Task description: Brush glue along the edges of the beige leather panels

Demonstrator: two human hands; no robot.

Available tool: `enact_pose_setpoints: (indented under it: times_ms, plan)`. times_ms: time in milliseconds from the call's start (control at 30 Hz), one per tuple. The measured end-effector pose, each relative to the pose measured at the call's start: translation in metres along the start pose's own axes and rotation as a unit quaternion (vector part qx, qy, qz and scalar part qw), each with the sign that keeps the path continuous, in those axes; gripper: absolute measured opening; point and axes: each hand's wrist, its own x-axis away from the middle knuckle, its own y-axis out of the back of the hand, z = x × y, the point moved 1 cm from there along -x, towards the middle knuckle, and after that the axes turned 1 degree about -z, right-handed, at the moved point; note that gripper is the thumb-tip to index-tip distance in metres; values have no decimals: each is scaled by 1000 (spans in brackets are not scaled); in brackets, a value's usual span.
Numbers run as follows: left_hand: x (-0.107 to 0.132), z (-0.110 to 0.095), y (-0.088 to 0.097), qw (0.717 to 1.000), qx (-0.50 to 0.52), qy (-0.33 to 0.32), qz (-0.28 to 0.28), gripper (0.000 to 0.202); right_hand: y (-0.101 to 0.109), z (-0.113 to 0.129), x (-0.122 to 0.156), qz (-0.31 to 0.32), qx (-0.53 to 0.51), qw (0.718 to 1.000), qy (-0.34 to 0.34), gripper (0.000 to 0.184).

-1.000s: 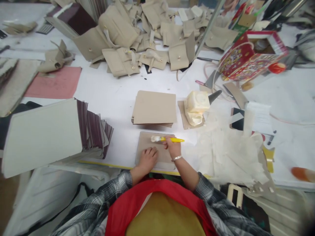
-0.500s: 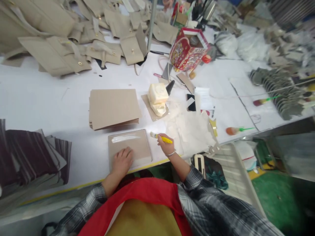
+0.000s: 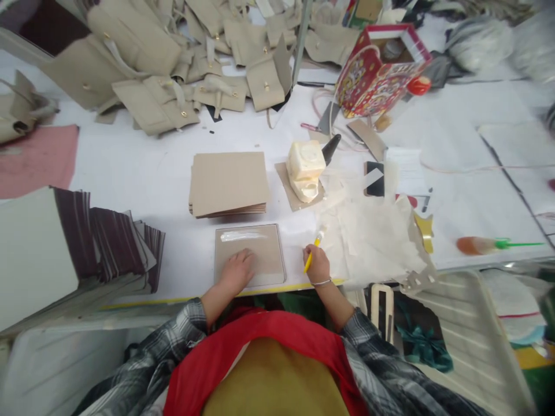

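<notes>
My left hand [image 3: 238,269] lies with its fingers spread on a beige panel [image 3: 267,261] at the table's front edge. A wet white glue streak [image 3: 243,236] runs along the panel's top, just beyond my fingertips. In my right hand [image 3: 318,264] is a yellow-handled brush [image 3: 313,254], its whitish bristles pointing up and away from me. That hand is to the right of the panel, apart from it. A stack of beige boards [image 3: 229,184] sits behind the panel. Right of the stack, a cream glue-crusted container [image 3: 306,167] stands on a piece of board.
Beige bag pieces [image 3: 156,104] cover the back left. Dark-edged panels [image 3: 115,240] are piled at left. Whitish sheets [image 3: 373,237] lie to the right, near a phone [image 3: 374,179]. A red box [image 3: 377,75] stands behind, and an orange-and-green bottle [image 3: 481,245] lies at far right.
The view has swung left, so things appear farther right. My right hand has moved away from the panel and the brush has turned from pointing left to pointing up. My left hand stays on the panel.
</notes>
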Motion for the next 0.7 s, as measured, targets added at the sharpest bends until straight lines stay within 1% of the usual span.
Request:
enact_pose_setpoints:
  times_ms: [67,100,133,167,200,233,267,300,333,367,400,467,500,567,633,667,700]
  plan:
    - [-7,-10,13,994,98,-35,-30,57,16,28,-1,-3,-132,991,-36,14]
    - [-12,-16,21,985,156,-54,-43,67,24,44,-2,8,-207,977,-50,19]
    - [-17,-24,27,972,219,-68,-48,77,32,61,-3,26,-281,957,-61,24]
    - [-22,-31,33,955,284,-79,-38,85,39,77,-4,46,-345,935,-68,28]
    - [-27,-36,37,932,353,-84,-10,86,44,91,-6,64,-395,914,-71,32]
    - [-30,-40,38,902,422,-85,33,82,48,102,-8,75,-428,898,-73,33]
    - [-33,-41,37,865,488,-81,85,73,51,109,-10,79,-445,889,-73,34]
    - [-33,-39,35,826,544,-67,131,62,51,113,-13,74,-449,887,-73,34]
    - [-32,-33,31,791,589,-39,164,51,50,113,-16,60,-442,892,-71,34]
    - [-29,-23,26,763,621,2,176,44,47,112,-19,42,-423,903,-67,33]
    - [-24,-12,21,744,644,53,169,39,42,109,-21,21,-397,916,-61,31]
    - [-11,14,14,715,669,151,136,37,29,103,-25,-20,-336,941,-41,28]
    - [-5,26,12,698,679,188,126,37,21,101,-27,-34,-307,951,-30,26]
    - [5,45,11,666,699,233,118,39,4,99,-30,-47,-258,965,-11,22]
    - [6,59,13,648,713,253,83,41,-13,100,-33,-42,-215,976,7,19]
    - [3,66,13,649,713,261,48,40,-21,101,-36,-38,-193,980,16,17]
    - [-2,72,13,661,700,269,6,37,-29,102,-38,-36,-171,984,24,17]
